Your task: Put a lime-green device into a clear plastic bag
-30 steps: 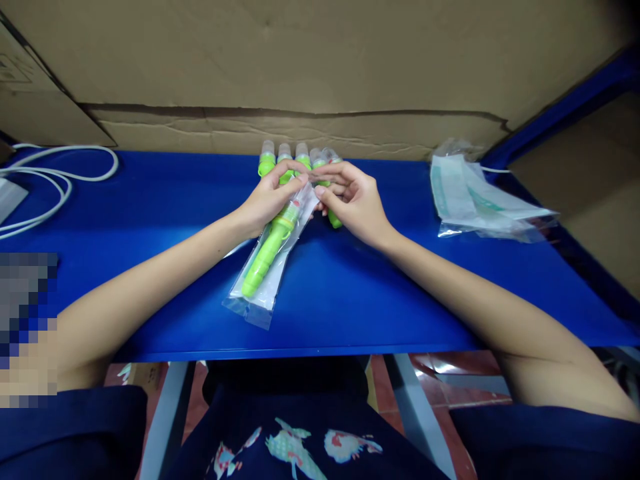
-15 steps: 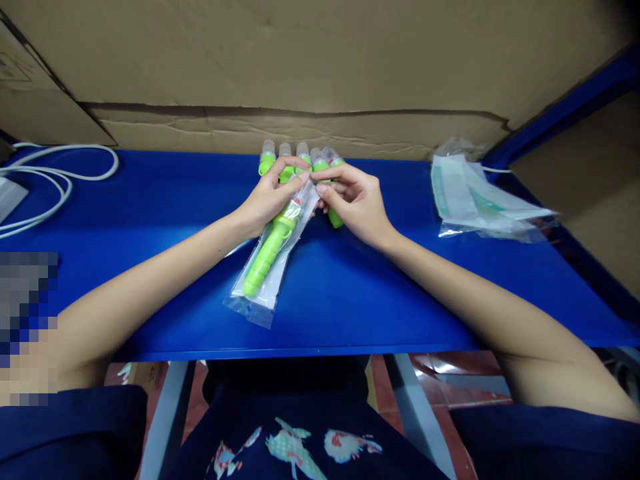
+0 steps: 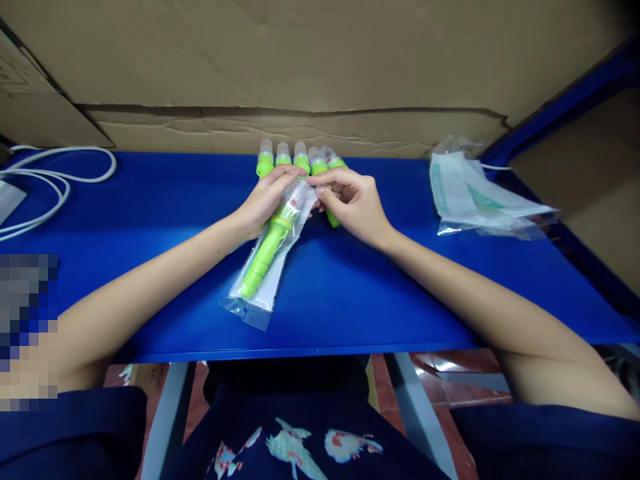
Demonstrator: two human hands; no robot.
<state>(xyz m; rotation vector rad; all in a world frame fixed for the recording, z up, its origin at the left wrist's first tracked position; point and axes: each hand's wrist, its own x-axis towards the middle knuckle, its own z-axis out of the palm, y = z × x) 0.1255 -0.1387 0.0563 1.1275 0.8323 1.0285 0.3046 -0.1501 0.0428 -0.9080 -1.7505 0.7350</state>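
Green tool (image 3: 265, 253) inside clear bag (image 3: 260, 283), flat on blue counter (image 3: 350, 293). Bag mouth pinched from both sides: left hand (image 3: 265, 200), right hand (image 3: 353, 203), both closed on the film; seal apparently unfinished. Unbagged tools (image 3: 295, 159) lined up behind. Spare bags (image 3: 475, 200) far right.

Blue table (image 3: 150, 220) with bagged green tool (image 3: 263, 257), cables (image 3: 55, 177), pouches (image 3: 475, 200).

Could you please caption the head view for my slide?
Both hands pinch a clear bag holding a green tool.
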